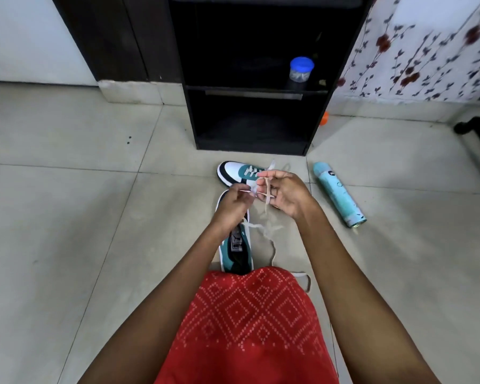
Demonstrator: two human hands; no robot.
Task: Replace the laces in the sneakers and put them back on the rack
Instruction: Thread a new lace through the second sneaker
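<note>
Lace (266, 194) was looped round curled fingers of right hand (287, 194), left hand (233, 203) pinched its end, both above teal sneakers (237, 246) at frame centre.

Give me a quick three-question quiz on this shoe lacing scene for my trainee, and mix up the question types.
1. True or false: the blue-lidded jar stands on a shelf of the black rack.
2. What lies on the floor to the right of the sneakers? A) spray can B) brush C) shoebox
3. Fill in: the left hand and right hand both hold a white ____.
Key: 1 true; 2 A; 3 lace.
</note>
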